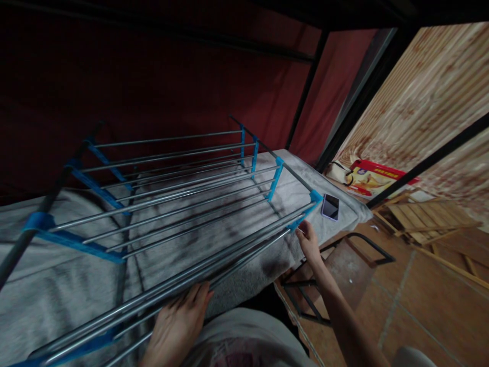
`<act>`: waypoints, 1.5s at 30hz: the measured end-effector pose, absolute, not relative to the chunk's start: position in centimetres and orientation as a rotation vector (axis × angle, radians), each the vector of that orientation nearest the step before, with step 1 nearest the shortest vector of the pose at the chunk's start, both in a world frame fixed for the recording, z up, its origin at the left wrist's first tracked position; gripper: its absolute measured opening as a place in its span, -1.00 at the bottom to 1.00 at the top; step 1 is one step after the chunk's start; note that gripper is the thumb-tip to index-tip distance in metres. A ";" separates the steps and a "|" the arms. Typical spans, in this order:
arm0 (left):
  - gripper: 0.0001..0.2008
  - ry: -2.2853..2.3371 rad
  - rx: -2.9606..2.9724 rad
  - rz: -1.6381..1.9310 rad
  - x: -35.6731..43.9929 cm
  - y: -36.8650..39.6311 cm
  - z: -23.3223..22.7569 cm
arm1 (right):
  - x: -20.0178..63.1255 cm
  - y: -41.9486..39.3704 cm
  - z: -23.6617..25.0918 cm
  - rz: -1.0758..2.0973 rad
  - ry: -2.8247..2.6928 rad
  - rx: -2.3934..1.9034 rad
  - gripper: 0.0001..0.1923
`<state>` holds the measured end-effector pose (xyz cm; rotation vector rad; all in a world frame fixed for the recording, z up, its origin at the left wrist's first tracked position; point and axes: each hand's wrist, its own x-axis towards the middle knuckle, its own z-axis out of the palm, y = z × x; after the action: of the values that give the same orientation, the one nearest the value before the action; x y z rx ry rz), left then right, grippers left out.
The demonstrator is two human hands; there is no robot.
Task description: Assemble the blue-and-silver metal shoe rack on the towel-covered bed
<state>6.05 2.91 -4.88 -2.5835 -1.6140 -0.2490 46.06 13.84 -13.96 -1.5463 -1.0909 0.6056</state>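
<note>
Our rack (187, 193) stands on the grey cloth (262, 267). Our right hand (307, 242) curls its fingers at the blue corner piece (295, 223); our left hand (178, 317) lies by the near rods (126, 308). We can't tell if either grips. We should push softly and evenly.

The single head-worn camera looks forward and down from above, close behind the left hand (181, 317), with the right hand (308, 241) farther off.

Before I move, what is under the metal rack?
Under the rack, gray cloth shows between the bars. Whatever lies beneath the cloth is covered, and the left hand hides some of the near side.
</note>
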 end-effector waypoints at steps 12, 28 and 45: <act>-0.70 -1.633 -2.600 -0.319 8.5 4.9 -4.9 | 46.2 14.1 -14.6 0.580 -1.121 -1.558 -0.45; -0.66 -1.657 -2.552 -0.163 8.8 5.8 -4.9 | 46.0 14.1 -14.2 0.560 -1.135 -1.555 -0.46; -0.64 -1.769 -2.556 -0.226 9.0 6.0 -4.7 | 46.0 14.0 -14.4 0.564 -1.130 -1.545 -0.47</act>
<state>8.99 5.99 -4.66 -2.5563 -1.7686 -0.2257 45.99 14.03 -14.40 -1.5450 -1.1300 0.5643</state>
